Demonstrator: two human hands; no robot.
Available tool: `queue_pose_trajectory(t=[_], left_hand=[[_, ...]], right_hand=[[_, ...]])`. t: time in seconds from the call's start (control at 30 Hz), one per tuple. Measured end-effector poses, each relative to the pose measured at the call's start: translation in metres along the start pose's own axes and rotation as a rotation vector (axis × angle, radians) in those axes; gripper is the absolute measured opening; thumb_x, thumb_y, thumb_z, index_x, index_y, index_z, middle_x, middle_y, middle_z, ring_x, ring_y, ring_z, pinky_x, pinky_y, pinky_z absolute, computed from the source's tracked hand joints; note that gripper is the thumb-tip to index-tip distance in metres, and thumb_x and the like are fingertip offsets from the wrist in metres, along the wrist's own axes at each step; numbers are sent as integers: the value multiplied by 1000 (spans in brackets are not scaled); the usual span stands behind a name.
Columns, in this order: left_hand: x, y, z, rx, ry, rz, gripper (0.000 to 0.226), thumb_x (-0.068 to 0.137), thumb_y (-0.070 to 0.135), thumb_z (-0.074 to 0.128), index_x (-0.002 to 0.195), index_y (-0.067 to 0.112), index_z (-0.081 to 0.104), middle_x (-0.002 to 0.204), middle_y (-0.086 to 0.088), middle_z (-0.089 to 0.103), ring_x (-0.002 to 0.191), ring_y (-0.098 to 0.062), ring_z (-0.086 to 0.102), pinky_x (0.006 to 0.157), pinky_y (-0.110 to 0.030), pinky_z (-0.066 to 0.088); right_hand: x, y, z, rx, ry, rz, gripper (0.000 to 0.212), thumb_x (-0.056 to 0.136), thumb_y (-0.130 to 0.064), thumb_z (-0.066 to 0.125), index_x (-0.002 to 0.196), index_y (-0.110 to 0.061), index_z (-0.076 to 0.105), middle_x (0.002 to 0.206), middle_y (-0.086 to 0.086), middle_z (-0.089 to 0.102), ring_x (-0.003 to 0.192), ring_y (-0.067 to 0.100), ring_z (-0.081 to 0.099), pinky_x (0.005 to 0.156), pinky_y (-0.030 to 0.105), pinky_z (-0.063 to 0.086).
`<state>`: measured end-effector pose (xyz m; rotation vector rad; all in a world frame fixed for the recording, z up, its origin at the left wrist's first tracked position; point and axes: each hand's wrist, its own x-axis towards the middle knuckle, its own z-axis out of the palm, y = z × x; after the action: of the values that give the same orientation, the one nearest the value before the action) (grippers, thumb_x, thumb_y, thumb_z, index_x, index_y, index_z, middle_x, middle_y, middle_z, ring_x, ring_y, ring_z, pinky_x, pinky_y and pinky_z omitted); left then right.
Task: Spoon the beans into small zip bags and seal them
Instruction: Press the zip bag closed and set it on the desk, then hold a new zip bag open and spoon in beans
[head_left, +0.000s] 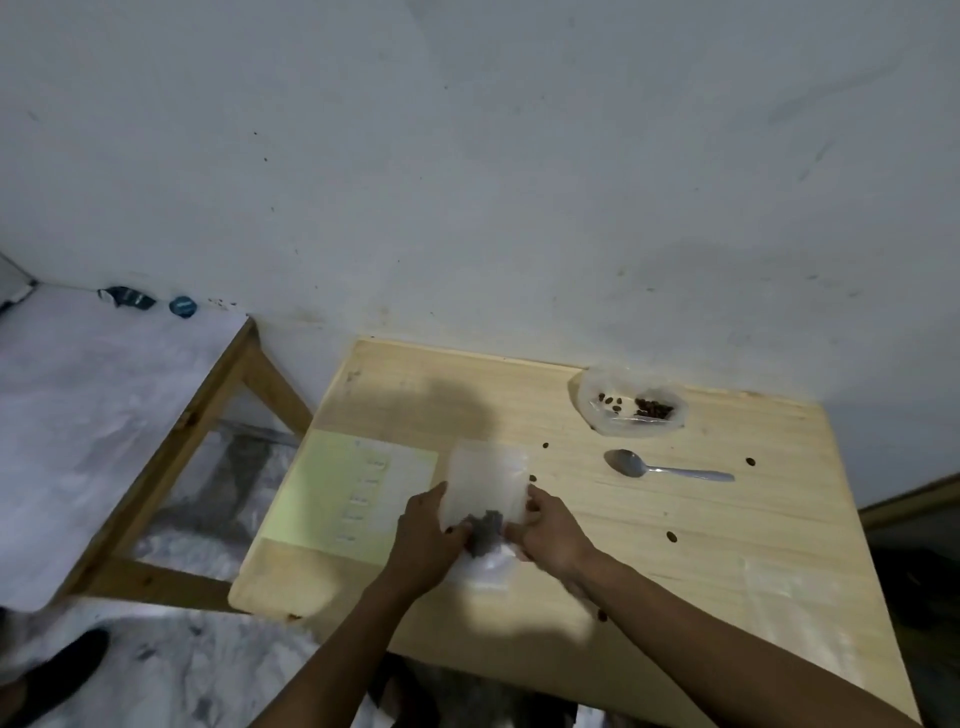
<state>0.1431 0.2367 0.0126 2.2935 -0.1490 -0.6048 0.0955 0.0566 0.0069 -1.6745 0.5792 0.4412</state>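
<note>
- Near edge of the desk (675, 597): my two forearms come in from below, and I see a flat clear bag (795, 597) lying toward the near right corner.
- My left hand (426, 540) has its fingers curled, pinching the left side of the small zip bag (485, 488); my right hand (553, 530) pinches its right side. Blurred, so finger detail is poor.
- Bag sits mid-desk, a dark clump of beans (485, 530) in the part between my hands.
- Left of it, a pale yellow-green sheet (332, 483) at the left edge.
- Further out, right of centre: the spoon (665, 467) lying flat, loose beans scattered nearby.
- Far right corner: open plastic bag of beans (634, 408), against the wall (467, 182).
</note>
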Motion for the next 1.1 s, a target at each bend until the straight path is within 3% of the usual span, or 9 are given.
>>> queue_pose_trajectory(t=[0.1,0.23,0.4,0.53,0.63,0.77,0.83,0.9,1.1], left_hand=[[-1,-5,8,-34,-23,-10,47,84,29,72,126,19,53,107,7,64,101,-15,64,74,-9,47],[0,-16,13,4,-16,-75,80,81,38,67,147,9,31,126,-8,59,112,-25,61,89,-31,53],[5,-22,15,72,-7,-108,85,77,43,60,147,7,28,121,-12,59,105,-27,62,85,-41,56],[4,-18,13,93,-28,-119,91,78,45,60,152,10,18,133,-14,51,117,-31,56,93,-44,52],[2,-5,8,125,14,-110,88,87,42,63,154,11,14,141,-16,41,125,-34,47,100,-42,44],[11,24,4,134,152,25,74,89,31,63,151,13,27,143,-17,42,130,-35,42,107,-46,38],[17,46,11,87,158,102,70,91,27,63,151,13,29,145,-14,42,132,-32,41,110,-45,36],[23,70,24,52,155,190,67,91,25,64,149,14,33,142,-12,45,128,-28,45,107,-40,38],[28,142,94,-47,-55,358,59,90,16,67,143,10,41,125,-4,54,95,-12,56,77,-12,40]], right_hand=[[10,13,14,-74,24,6,43,70,-20,76,109,-15,60,103,9,68,86,19,67,68,32,58],[46,60,23,-142,3,23,57,57,-48,72,108,-26,57,114,8,58,98,22,63,82,40,59],[14,19,27,-208,36,17,48,77,-29,71,119,-22,50,117,3,37,109,21,49,92,31,52],[30,46,23,-189,18,-2,53,63,-45,70,112,-33,54,116,7,51,108,25,58,86,37,58],[20,41,9,-171,17,-51,61,64,-49,72,119,-30,53,115,8,55,102,22,61,82,36,58],[-16,10,-26,-167,134,-125,39,84,-30,73,115,-28,49,91,0,51,78,15,50,67,28,43],[-30,6,-51,-157,192,-113,51,88,-24,70,132,-26,43,111,0,50,93,15,52,78,25,41],[-41,9,-82,-201,291,-115,60,88,-19,69,141,-16,42,127,5,49,102,16,52,85,23,40],[-78,38,-173,-187,530,-18,68,88,-18,69,148,-14,36,132,10,47,104,22,56,92,32,49]])
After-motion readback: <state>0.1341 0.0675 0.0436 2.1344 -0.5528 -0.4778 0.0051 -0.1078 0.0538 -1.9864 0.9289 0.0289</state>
